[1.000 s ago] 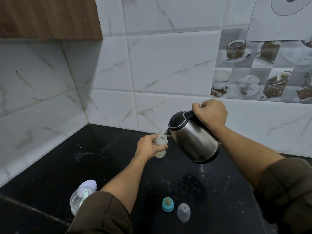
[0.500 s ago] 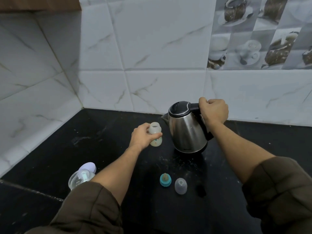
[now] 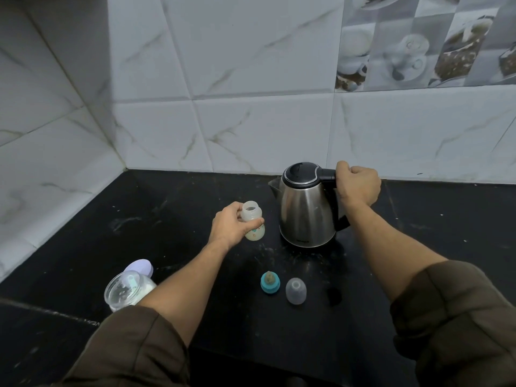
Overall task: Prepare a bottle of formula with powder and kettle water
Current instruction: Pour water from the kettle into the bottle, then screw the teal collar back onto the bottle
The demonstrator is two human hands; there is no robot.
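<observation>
A small clear baby bottle [image 3: 253,224] without its cap stands on the black counter [image 3: 167,219], with pale liquid in its lower part. My left hand [image 3: 231,226] is wrapped around its left side. To its right the steel kettle [image 3: 305,208] stands upright on the counter, lid closed, spout facing left. My right hand [image 3: 357,185] grips its black handle. In front lie the teal nipple ring [image 3: 270,282] and a clear dome cap [image 3: 296,290].
An open glass jar of white powder [image 3: 127,290] stands at the front left, partly behind my left sleeve, with its lilac lid [image 3: 139,268] beside it. White tiled walls meet in a corner at the back left. A small dark object [image 3: 334,295] lies beside the dome cap.
The kettle was tilted in the air over the bottle a second ago; it has come down and now stands upright on the counter. The bottle stays in my left hand.
</observation>
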